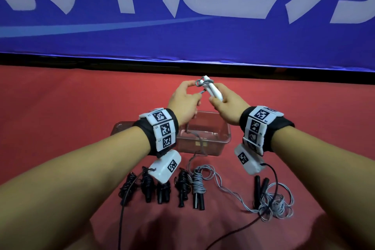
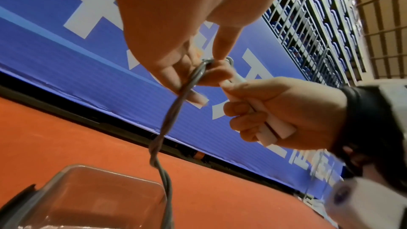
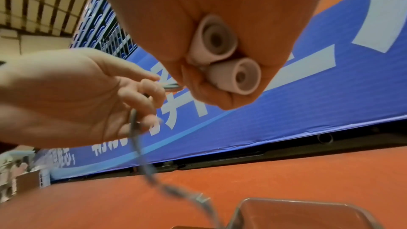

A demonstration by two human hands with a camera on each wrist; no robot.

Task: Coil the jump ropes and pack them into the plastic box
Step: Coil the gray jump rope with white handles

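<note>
My right hand [image 1: 225, 105] grips the two white handles [image 1: 213, 90] of a jump rope, held side by side above the clear plastic box [image 1: 223, 142]. The handles' round ends [image 3: 235, 76] stick out of my fist in the right wrist view. My left hand [image 1: 186, 99] pinches the grey rope [image 2: 196, 74], which loops round the handles' far end. From there the doubled, twisted rope [image 2: 163, 133] hangs down over the box [image 2: 66, 180] to the cloth. Several coiled ropes [image 1: 182, 184] lie in a row nearer me.
A loose grey rope with black handles [image 1: 272, 199] lies tangled at the right on the red cloth [image 1: 60, 107]. A blue banner [image 1: 182, 26] stands behind the far edge. Black cables [image 1: 253, 223] trail from the wrist cameras.
</note>
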